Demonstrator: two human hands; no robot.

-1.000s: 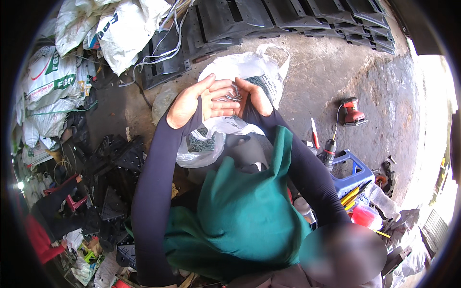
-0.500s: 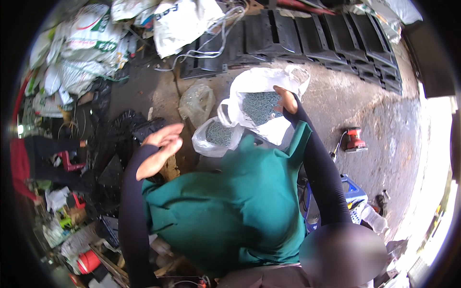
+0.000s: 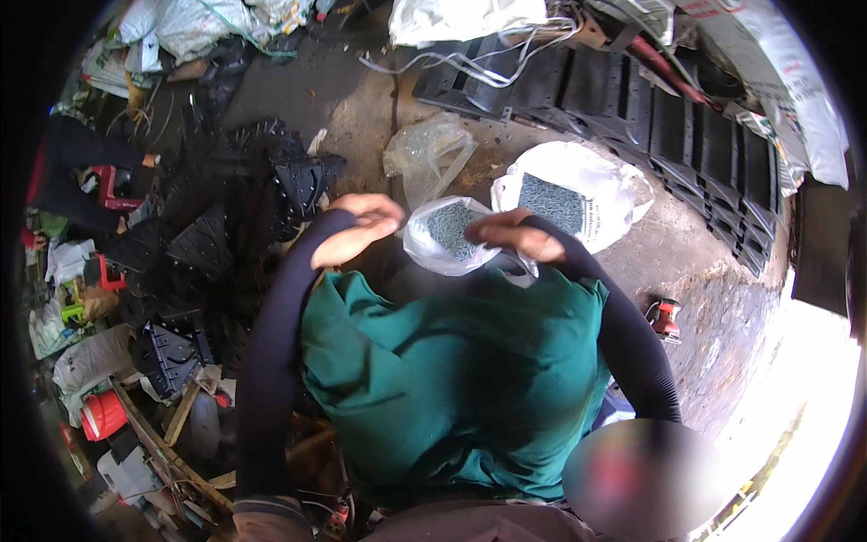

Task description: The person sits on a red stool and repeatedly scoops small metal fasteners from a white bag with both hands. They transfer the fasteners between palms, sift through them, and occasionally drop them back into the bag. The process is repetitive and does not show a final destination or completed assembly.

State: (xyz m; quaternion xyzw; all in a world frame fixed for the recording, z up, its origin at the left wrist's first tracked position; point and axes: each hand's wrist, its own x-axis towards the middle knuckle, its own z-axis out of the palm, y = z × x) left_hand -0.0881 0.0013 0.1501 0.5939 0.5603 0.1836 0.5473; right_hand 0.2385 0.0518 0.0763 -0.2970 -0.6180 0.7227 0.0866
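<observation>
In front of me a small clear plastic bag (image 3: 423,250) stands with its mouth spread, holding a heap of thin, grey screw-like pieces (image 3: 450,226). At its left edge my left hand (image 3: 357,233) is open, fingers stretched toward the rim. My right hand (image 3: 521,238) reaches over the bag's right rim with fingers curled together above the heap; what they hold, if anything, is hidden. Behind it to the right, a larger white sack (image 3: 607,194) lies with its mouth wide, filled with similar grey pieces (image 3: 551,200). A crumpled clear bag (image 3: 429,154) lies beyond the small one.
Ribbed black panels (image 3: 632,113) lie in a row along the far right. Black moulded parts (image 3: 199,235) are piled at left, with another person's dark-clothed legs (image 3: 86,172) beyond. A red sander-like power tool (image 3: 666,318) sits on the floor at right.
My right hand has left the white sack and come leftward to the small bag. My left hand has moved in toward that bag's left edge. The whole view has turned.
</observation>
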